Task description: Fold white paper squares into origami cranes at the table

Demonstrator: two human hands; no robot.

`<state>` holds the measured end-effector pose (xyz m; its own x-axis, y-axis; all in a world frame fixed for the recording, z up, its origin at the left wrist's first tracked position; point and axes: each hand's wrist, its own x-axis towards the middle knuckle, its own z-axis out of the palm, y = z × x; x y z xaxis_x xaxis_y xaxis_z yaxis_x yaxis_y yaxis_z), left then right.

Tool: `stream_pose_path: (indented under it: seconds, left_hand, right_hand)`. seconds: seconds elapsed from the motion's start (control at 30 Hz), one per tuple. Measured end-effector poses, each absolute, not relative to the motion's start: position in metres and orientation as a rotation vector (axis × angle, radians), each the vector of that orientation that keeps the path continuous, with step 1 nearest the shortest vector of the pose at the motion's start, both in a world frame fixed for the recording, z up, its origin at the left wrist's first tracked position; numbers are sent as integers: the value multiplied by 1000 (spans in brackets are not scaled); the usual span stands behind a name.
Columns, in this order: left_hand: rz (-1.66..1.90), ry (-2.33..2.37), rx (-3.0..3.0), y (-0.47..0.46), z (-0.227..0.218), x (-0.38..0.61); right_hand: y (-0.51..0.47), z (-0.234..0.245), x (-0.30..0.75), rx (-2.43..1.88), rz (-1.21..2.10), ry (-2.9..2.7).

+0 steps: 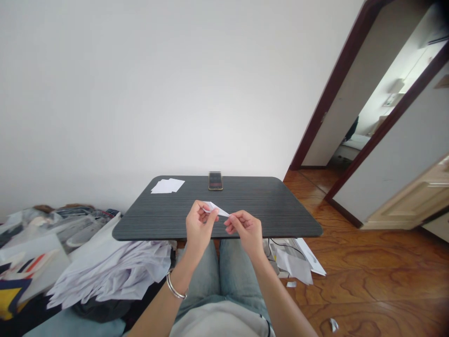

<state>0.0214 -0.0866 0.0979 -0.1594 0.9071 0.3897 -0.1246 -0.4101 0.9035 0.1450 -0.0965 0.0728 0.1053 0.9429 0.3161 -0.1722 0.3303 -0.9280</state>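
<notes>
A small folded piece of white paper (216, 209) is held just above the near edge of a dark grey table (273, 206). My left hand (198, 227) pinches its left end with thumb and fingertips. My right hand (245, 229) pinches its right tip. A silver bangle circles my left wrist. My knees in light jeans show under the table edge.
A few white sheets (167, 186) lie at the table's far left corner and a phone (215, 180) stands at the far edge. A heap of papers (115, 269) and clutter fills the left; more paper (294, 260) lies on the wooden floor. An open doorway is at right.
</notes>
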Motion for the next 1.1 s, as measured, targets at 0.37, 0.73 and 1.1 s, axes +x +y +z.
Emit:
stream_pose_path:
  seconds: [0.37,0.73,1.1]
  left_hand:
    - [1683,1021,1324,-87,94,20]
    - [1669,1097,1442,-87,89,20]
    - [1727,860,1311,-87,86,15]
  right_hand:
    - [-95,74,146,-846,952,-1159]
    - [-94,78,140,-819,1019,-1102]
    - [-91,81,151,-860,975,-1135]
